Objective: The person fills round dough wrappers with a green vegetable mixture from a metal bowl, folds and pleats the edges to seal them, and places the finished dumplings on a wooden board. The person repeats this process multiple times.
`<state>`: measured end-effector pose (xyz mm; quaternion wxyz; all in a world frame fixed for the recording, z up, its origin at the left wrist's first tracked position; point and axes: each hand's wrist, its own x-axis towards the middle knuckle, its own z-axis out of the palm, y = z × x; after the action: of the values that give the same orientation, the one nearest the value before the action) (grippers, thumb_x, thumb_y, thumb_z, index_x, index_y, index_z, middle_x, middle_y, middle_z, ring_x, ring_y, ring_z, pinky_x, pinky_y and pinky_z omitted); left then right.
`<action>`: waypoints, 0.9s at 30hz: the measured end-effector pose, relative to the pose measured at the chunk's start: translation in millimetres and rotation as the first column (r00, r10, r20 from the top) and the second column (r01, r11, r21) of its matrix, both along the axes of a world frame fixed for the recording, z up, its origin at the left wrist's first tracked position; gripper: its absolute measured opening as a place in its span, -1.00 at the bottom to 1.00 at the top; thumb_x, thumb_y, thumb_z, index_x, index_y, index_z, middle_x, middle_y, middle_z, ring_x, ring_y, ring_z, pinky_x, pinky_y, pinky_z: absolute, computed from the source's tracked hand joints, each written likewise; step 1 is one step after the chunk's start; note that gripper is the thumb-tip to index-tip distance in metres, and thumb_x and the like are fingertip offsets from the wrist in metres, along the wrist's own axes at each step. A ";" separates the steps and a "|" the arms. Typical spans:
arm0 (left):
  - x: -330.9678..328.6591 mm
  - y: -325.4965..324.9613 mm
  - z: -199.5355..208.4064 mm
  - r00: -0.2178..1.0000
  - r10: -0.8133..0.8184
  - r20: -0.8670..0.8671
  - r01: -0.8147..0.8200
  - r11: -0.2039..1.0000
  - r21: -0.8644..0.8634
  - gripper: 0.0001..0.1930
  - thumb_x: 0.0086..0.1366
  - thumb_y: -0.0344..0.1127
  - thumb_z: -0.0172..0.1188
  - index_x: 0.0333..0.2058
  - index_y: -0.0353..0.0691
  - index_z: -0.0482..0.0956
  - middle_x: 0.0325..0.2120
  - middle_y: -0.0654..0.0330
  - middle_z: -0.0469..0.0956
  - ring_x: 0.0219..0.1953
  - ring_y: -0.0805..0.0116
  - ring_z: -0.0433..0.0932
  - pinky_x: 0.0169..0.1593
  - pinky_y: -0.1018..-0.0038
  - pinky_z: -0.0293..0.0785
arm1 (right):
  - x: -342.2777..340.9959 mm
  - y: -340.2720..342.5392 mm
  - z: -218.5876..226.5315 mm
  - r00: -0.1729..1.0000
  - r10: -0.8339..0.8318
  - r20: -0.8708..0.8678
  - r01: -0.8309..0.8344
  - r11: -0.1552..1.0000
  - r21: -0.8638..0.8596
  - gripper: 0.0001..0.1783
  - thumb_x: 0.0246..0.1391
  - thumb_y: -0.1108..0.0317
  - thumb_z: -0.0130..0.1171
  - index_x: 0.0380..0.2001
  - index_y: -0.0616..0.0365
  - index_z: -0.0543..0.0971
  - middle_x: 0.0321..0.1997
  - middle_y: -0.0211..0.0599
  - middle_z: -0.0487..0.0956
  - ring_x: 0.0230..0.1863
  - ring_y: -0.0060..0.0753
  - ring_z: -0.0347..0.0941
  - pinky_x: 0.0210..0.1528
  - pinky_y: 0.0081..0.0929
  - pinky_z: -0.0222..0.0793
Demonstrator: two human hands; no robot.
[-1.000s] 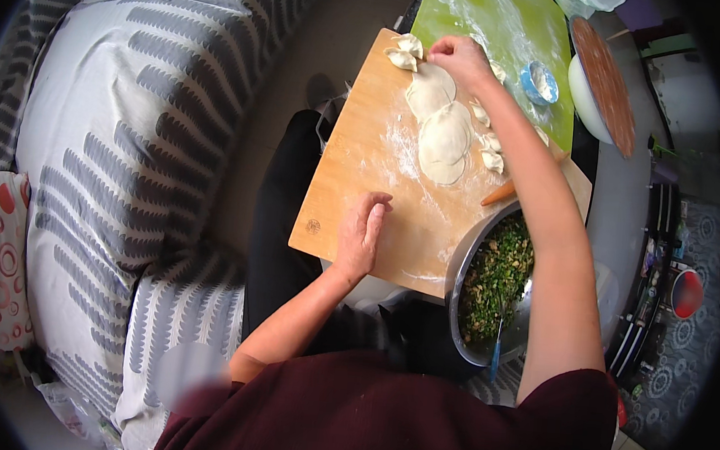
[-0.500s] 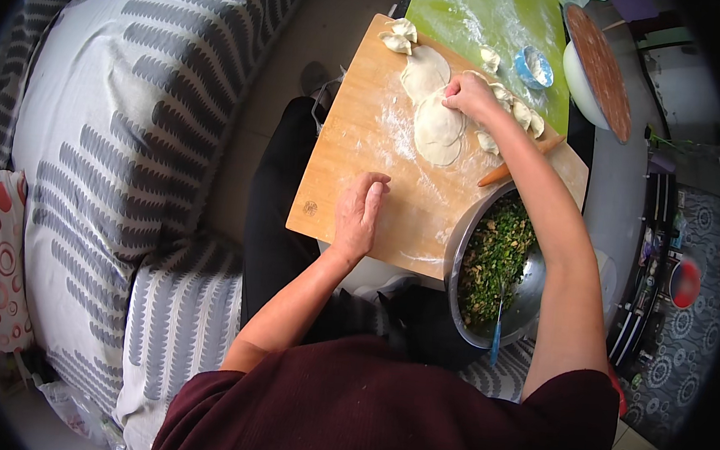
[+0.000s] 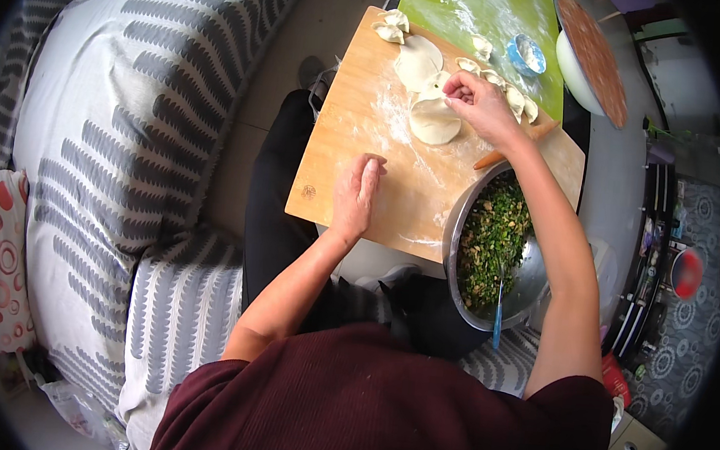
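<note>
My right hand (image 3: 482, 108) is over the far half of the floured wooden board (image 3: 340, 156), its thumb and fingertips pinching the edge of a dough wrapper (image 3: 432, 88). That wrapper is lifted and partly hidden by the fingers. Just below lies another round wrapper (image 3: 436, 123), and a further flat one (image 3: 419, 60) is beyond it. Over the board's near left part is my left hand (image 3: 355, 198), empty, with loosely bent fingers and the thumb apart. Shaped dumplings (image 3: 515, 102) stand in a cluster right of my right hand, with more dumplings (image 3: 391, 28) at the far left corner.
A steel bowl (image 3: 452, 258) of chopped green filling (image 3: 494, 244) with a blue-handled spoon (image 3: 498, 325) is at the board's near right. A rolling pin (image 3: 490, 160) lies behind it. Farther off are a green mat (image 3: 445, 3), a blue flour cup (image 3: 526, 55) and a lidded white bowl (image 3: 578, 81).
My right hand has raised the edge of the upper wrapper and drawn it up from the one beneath. My left hand stays nearly in place. The whole view has shifted slightly.
</note>
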<state>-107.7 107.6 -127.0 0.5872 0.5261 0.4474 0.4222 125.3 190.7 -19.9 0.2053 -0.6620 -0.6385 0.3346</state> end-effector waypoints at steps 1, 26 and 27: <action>-0.3 2.3 2.6 0.999 -0.011 0.033 0.012 0.999 -0.039 -0.69 0.45 -0.20 -0.12 -0.20 -0.33 0.49 -0.43 0.14 0.53 -0.34 0.34 0.49 -0.19 0.45 0.39 | -4.1 -6.3 6.4 0.999 -0.017 -0.047 0.018 0.999 0.030 -0.86 0.05 0.49 0.14 -0.27 0.24 0.54 -0.37 -0.41 0.53 -0.33 -0.60 0.44 -0.21 -0.58 0.40; 54.9 -49.9 102.9 0.699 -0.065 0.712 0.463 0.800 -0.381 -0.50 0.40 -0.27 0.02 0.21 -0.40 0.18 0.15 0.03 0.36 0.18 0.27 0.39 0.22 0.34 0.33 | -24.4 -166.9 85.5 0.765 -0.240 -0.598 0.362 0.928 0.090 -0.76 0.10 0.50 0.19 -0.14 0.32 0.53 -0.27 -0.39 0.57 -0.25 -0.65 0.47 -0.17 -0.70 0.41; 56.0 -54.5 105.3 0.736 -0.043 0.676 0.416 0.816 -0.401 -0.49 0.42 -0.23 0.00 0.22 -0.41 0.18 0.16 0.01 0.35 0.20 0.26 0.36 0.23 0.33 0.30 | -23.4 -170.9 88.0 0.788 -0.224 -0.574 0.358 0.924 0.131 -0.77 0.11 0.51 0.18 -0.14 0.33 0.53 -0.28 -0.39 0.57 -0.26 -0.65 0.47 -0.17 -0.69 0.41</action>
<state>-51.7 53.1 -21.7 0.8737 0.2211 0.2468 0.3562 101.9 19.9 68.2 0.5050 -0.6002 -0.4765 0.3971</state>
